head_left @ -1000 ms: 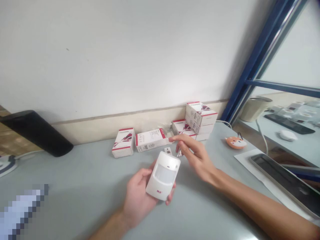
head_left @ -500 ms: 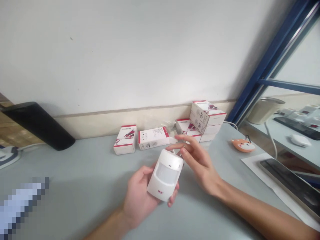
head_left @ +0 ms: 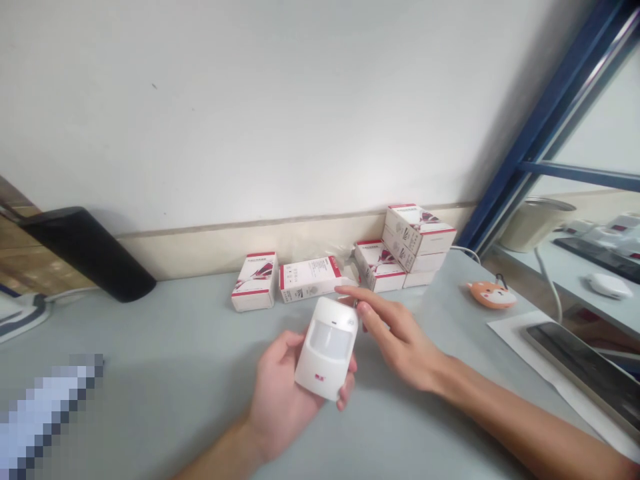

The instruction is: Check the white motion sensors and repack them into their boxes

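A white motion sensor (head_left: 326, 350) with a curved grey-white lens and a small red mark rests tilted in my left hand (head_left: 283, 387). The thumb lies along its left edge, and the fingertips wrap round its right side from behind. At the sensor's upper right corner is my right hand (head_left: 400, 337). Its thumb and index finger come together there in a pinch. A small dark, shiny bit shows between them, too small to name. The back of the sensor is hidden.
White-and-red boxes stand along the wall: one upright box (head_left: 255, 281), one open box (head_left: 311, 279) on its side, and a stack (head_left: 419, 237). An orange animal-face case (head_left: 491, 295) and a phone (head_left: 585, 360) lie right. A black object (head_left: 93, 253) leans left.
My right fingers have drawn closer together at the sensor's top corner. The sensor has turned slightly in my left hand. The whole view has shifted a little.
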`<state>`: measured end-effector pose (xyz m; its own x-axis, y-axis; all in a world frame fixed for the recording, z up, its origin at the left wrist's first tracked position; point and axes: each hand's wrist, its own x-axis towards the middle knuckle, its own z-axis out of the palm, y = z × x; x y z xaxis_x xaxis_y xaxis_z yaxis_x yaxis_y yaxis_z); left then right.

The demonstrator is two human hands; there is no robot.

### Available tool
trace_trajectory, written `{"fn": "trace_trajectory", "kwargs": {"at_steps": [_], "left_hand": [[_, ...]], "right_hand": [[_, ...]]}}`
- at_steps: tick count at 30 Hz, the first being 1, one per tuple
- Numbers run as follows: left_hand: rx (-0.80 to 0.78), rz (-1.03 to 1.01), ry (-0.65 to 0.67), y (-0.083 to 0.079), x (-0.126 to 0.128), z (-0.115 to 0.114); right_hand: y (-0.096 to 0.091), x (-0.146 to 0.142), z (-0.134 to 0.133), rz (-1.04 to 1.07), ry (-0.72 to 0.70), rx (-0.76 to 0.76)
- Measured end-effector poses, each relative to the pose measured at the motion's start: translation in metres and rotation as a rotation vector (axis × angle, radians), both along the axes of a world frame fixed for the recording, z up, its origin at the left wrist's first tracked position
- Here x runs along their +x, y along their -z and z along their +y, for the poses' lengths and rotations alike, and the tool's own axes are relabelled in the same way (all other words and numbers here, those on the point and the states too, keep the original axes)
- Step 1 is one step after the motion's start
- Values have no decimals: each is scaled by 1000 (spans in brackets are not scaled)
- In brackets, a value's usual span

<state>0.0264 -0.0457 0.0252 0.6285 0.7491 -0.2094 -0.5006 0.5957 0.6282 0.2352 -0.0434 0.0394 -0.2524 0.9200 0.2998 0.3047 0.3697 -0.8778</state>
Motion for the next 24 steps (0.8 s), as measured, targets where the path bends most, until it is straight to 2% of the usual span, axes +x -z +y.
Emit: {"fn": "trace_trajectory", "kwargs": {"at_steps": [4,8,13,17,22,24], "left_hand": [[-2,-5,-32,0,2,-1],[7,32,-103,-8,2,1],[63,92,-383,-17,-3,11],[39,126,-528,-21,-8,18],[33,121,-582,-28,-12,19],[56,118,-592,-32,-14,19]], "right_hand": [[9,1,1,-108,18,103],[8,0,6,-160,176,191],[-8,6,21,-368,381,352],[-19,8,34,-471,437,271],[-28,-3,51,-539,433,183],[-30,-8,63,-643,454,192]]}}
